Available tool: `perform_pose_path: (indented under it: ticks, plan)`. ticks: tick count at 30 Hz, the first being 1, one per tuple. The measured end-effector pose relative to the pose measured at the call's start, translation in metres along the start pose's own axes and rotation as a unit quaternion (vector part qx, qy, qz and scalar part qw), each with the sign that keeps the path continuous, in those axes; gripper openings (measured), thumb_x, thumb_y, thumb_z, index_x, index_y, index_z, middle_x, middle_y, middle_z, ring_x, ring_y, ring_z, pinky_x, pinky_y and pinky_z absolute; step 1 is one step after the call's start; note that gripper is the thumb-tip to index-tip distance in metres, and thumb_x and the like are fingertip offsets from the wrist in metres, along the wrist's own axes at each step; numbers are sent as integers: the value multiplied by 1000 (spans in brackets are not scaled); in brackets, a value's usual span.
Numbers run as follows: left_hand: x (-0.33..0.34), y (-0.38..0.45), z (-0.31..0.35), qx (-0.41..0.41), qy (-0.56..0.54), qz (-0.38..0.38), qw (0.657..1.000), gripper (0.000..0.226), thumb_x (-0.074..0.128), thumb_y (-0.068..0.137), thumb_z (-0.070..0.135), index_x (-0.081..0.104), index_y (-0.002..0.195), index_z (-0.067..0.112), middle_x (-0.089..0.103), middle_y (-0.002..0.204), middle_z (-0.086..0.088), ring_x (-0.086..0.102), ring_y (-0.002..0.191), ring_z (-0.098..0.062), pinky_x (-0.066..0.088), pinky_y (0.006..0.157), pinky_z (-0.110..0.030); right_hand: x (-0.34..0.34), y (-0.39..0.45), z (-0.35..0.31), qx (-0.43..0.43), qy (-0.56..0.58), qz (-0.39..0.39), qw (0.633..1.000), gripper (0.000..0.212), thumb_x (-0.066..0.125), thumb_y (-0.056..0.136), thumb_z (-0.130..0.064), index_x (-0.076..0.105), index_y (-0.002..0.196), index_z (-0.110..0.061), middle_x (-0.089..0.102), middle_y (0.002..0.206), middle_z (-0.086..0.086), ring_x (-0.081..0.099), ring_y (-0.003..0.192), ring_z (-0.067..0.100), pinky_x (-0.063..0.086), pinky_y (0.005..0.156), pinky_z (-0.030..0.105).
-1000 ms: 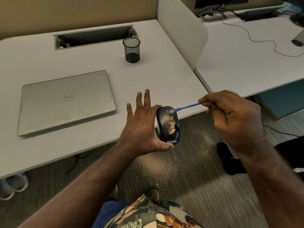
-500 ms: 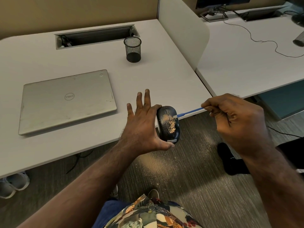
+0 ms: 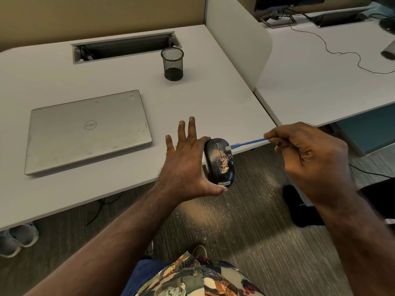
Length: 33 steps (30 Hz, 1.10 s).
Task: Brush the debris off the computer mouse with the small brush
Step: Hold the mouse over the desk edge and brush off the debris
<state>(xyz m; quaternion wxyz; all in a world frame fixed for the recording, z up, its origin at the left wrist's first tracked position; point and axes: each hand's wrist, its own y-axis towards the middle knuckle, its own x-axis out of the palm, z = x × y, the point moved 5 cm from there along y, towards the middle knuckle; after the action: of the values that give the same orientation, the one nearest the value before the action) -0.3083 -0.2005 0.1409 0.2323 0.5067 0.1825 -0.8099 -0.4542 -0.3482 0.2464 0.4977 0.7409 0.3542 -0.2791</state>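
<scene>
While the left hand [image 3: 183, 167] clamps one black computer mouse [image 3: 219, 161] between thumb and forefinger, the mouse sits just past the worktop's [image 3: 203, 99] near edge, above open carpet [image 3: 245, 231]. Tan debris [image 3: 222, 160] covers its back. The right hand [image 3: 310, 154] pinches one small blue brush [image 3: 248, 143], bristles touching the mouse's far right side. One closed laptop [image 3: 85, 131] and one mesh pen cup [image 3: 172, 64] stand well apart, left and far.
</scene>
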Motion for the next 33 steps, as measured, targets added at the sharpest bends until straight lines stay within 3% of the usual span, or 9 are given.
perform_pose_path:
  ticks: [9,15,20,33]
  plan:
    - [-1,1,0,-7,0,0,1000,128,70,48,84,19,150,25,-33,157,-4,-38,140,-21,-13,115,-58,-2,-2,1,-1,-4,-8,1000,15,64,88,3,73,100,0,70,91,6,60,78,9,47,83,9]
    - [-2,1,1,-1,-7,7,1000,128,69,47,84,20,149,25,-31,158,-4,-37,141,-21,-10,116,-60,1,-3,-2,-2,4,-15,1000,16,64,89,2,72,102,1,69,93,5,56,84,-1,44,86,5]
    - [-4,0,-2,-6,-10,13,1000,128,71,47,82,21,149,25,-30,158,-4,-36,141,-20,-12,116,-58,-4,-5,1,2,8,-11,1000,14,63,90,0,73,100,-2,69,91,2,58,81,1,46,83,10]
    - [-4,1,-1,-9,-11,11,1000,128,71,47,83,20,150,25,-31,158,-4,-36,141,-20,-13,116,-57,-5,-7,-2,-5,-8,-9,1000,17,67,86,7,73,100,1,67,91,1,55,83,-2,42,85,4]
